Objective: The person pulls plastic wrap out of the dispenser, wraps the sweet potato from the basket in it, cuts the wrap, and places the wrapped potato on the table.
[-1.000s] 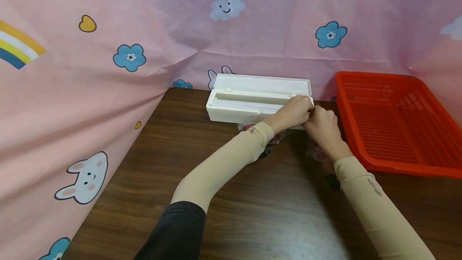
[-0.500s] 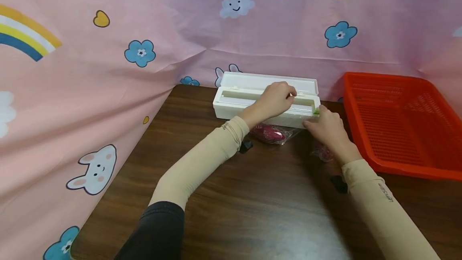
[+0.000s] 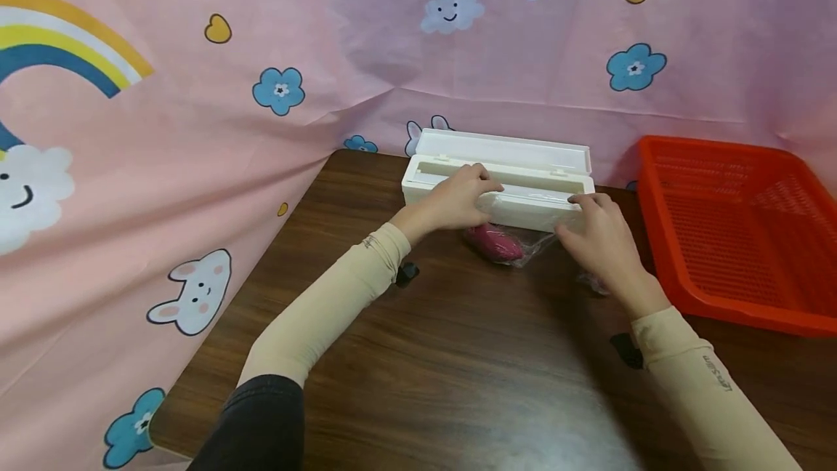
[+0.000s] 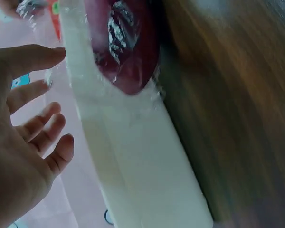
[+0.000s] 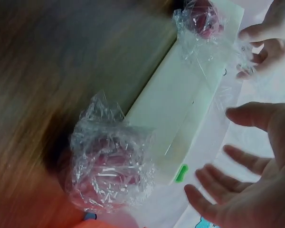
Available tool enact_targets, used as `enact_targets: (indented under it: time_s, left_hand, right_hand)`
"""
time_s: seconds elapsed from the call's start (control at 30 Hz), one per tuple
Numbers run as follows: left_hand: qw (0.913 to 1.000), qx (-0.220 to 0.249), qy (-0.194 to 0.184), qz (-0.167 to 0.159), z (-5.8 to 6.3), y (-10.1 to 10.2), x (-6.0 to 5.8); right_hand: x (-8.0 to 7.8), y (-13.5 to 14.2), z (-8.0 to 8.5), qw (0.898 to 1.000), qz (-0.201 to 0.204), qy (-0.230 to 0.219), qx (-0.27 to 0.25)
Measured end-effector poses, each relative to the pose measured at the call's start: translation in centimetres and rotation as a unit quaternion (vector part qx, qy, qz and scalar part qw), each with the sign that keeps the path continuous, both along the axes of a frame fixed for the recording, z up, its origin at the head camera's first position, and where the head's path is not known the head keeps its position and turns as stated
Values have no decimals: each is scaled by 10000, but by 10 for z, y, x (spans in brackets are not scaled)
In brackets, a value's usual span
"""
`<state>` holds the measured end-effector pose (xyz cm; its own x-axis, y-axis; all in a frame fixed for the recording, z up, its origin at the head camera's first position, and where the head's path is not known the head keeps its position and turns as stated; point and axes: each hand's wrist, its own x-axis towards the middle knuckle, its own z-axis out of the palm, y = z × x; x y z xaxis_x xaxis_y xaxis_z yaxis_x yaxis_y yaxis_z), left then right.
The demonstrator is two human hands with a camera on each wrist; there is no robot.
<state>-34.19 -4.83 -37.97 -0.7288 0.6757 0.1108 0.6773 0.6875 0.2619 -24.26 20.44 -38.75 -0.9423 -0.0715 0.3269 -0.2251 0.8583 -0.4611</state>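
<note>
A long white cling film box [image 3: 532, 219] stands at the back of the table, its lid [image 3: 503, 149] tipped back and a pale roll inside. My left hand [image 3: 454, 200] is over the box's front edge, fingers apart, with clear film [image 5: 245, 57] clinging at its fingertips. Spread fingers of my right hand [image 3: 598, 235] hover by the box's right end, near a green slider [image 5: 181, 173]. Against the box front lies a purple-red rounded thing [image 3: 497, 243] wrapped in clear film. A second wrapped reddish thing [image 5: 107, 173] sits below my right hand, mostly hidden in the head view.
An orange-red plastic basket [image 3: 713, 304] stands at the right. The dark wood table [image 3: 458, 362] reaches forward to my sleeves. A pink patterned cloth [image 3: 366, 27] hangs behind the box and along the left side.
My left hand has moved left along the box, away from my right hand. My right fingers have opened and lifted off the box's right end, where the green slider showed beside them.
</note>
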Motion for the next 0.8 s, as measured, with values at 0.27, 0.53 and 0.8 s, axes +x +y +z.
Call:
enact_targets:
  time_s: [0.27,0.53,0.8]
  left_hand:
    - [9989,-213,279,-322,-11,11,4]
    - [9950,-460,750,-463,-17,16,11]
    - [9952,-635,644,-368,-18,19,14]
  right_hand:
    - [1,-8,-11,9908,1148,690,214]
    - [5,-22,-27,9750,2073,659,457]
    - [9,-52,-37,9804,1812,376,678]
